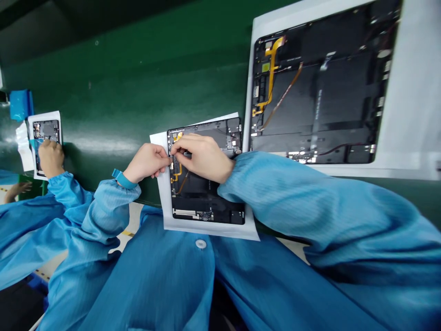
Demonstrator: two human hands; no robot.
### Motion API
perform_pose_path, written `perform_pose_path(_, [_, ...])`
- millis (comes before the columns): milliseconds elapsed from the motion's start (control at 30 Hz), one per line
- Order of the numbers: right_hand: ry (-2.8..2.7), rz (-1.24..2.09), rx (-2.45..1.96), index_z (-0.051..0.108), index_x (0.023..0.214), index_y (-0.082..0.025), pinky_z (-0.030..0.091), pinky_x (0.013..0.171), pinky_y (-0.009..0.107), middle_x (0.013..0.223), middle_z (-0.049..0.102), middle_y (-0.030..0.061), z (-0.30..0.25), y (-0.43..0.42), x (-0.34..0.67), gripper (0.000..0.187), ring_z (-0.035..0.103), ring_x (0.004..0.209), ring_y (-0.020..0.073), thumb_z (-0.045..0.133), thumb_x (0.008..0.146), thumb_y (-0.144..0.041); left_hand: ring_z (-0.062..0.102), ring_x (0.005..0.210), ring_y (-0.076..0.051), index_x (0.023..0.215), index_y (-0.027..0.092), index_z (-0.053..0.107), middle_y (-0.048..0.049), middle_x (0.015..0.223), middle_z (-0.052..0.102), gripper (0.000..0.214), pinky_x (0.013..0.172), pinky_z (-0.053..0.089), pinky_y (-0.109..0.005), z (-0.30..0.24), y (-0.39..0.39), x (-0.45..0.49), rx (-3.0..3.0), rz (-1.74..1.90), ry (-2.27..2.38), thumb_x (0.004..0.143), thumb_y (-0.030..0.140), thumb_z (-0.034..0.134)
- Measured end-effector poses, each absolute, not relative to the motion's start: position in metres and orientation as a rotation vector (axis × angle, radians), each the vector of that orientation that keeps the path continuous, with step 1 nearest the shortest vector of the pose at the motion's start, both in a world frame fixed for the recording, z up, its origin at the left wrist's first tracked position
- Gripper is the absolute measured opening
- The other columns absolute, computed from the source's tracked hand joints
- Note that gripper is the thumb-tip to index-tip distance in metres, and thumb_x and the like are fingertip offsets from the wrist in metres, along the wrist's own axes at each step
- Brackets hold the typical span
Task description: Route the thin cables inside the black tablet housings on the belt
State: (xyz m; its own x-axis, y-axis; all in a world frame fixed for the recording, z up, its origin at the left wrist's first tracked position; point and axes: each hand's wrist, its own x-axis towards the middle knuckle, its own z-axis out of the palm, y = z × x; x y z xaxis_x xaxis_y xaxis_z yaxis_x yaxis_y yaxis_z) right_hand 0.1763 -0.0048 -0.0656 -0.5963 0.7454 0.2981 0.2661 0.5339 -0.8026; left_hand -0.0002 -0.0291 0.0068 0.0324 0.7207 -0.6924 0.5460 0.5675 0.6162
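Observation:
An opened tablet (206, 202) lies in front of me on a white sheet (165, 207), with its dark inside facing up. A yellow flex cable (178, 171) runs along its left side, and a thin brown cable (182, 184) slants beside it. My left hand (148, 161) is closed at the tablet's left edge, thumb and fingertips pressed together. Over the upper left part of the tablet, my right hand (203, 156) is closed in a pinch, its fingertips close to those of the left. Whatever is between the fingertips of either hand is too small to make out.
A second opened tablet (344, 105) lies on a white sheet (396, 138) to the right on the green bench (138, 82). At the far left, a co-worker's hand (51, 158) rests over another opened device (51, 131). A blue packet (21, 105) lies behind it.

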Motion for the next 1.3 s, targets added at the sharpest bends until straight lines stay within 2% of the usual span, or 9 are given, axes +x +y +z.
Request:
perform_pose_path(267, [-2.19,0.913,-0.769,0.07,0.092,-0.021,0.048,0.083,0.038,0.091,0.071,0.0071,-0.068,-0.007,0.178,0.022,0.06,0.086,0.0227,0.05,0.091,-0.012,0.047,0.04,-0.006,0.065,0.018,0.053,0.0057,0.049,0.054,0.025,0.047,0.036,-0.021,0.005,-0.03,-0.001,1.242,0.174,1.668,0.087,0.008,0.06])
perform_pose_path(467, [-2.442,0.586,-0.804,0.074,0.101,-0.02,0.044,0.085,0.041,0.097,0.07,0.012,-0.061,-0.016,0.197,0.029,0.055,0.094,0.0273,0.045,0.1,-0.016,0.061,0.071,-0.014,0.069,0.017,0.064,-0.0005,0.071,0.065,0.014,0.074,0.044,-0.027,0.014,-0.022,0.007,1.833,0.012,1.733,0.081,0.01,0.062])
perform_pose_path(700, [-2.569,0.313,-0.862,0.075,0.096,-0.019,0.037,0.074,0.041,0.09,0.067,0.0121,-0.053,-0.027,0.211,0.034,0.05,0.085,0.0268,0.042,0.104,-0.018,0.063,0.091,-0.021,0.071,0.015,0.068,-0.0059,0.085,0.065,0.016,0.087,0.044,-0.031,0.013,0.001,0.009,1.959,-0.052,1.526,0.077,0.002,0.063])
perform_pose_path(900, [-2.569,0.307,-0.896,0.076,0.095,-0.019,0.034,0.072,0.042,0.088,0.067,0.0128,-0.051,-0.029,0.214,0.035,0.049,0.084,0.0273,0.042,0.104,-0.017,0.063,0.089,-0.021,0.067,0.015,0.069,-0.0045,0.082,0.064,0.016,0.087,0.043,-0.031,0.004,0.012,0.005,1.923,0.01,1.377,0.072,-0.001,0.068])
perform_pose_path(1133, [-2.566,0.308,-0.984,0.077,0.097,-0.017,0.034,0.075,0.042,0.09,0.068,0.0134,-0.052,-0.028,0.214,0.035,0.05,0.088,0.0277,0.043,0.102,-0.016,0.064,0.081,-0.017,0.074,0.014,0.072,-0.005,0.082,0.067,0.015,0.079,0.046,-0.029,-0.003,0.013,0.008,2.158,-0.053,1.283,0.081,0.006,0.062])
perform_pose_path(1300, [-2.607,0.21,-0.997,0.078,0.095,-0.016,0.035,0.076,0.039,0.091,0.068,0.0126,-0.053,-0.027,0.214,0.036,0.051,0.087,0.0262,0.043,0.102,-0.014,0.065,0.081,-0.018,0.084,0.014,0.075,-0.0069,0.087,0.071,0.019,0.079,0.048,-0.029,-0.003,0.01,0.01,2.273,-0.113,1.294,0.087,0.011,0.056])
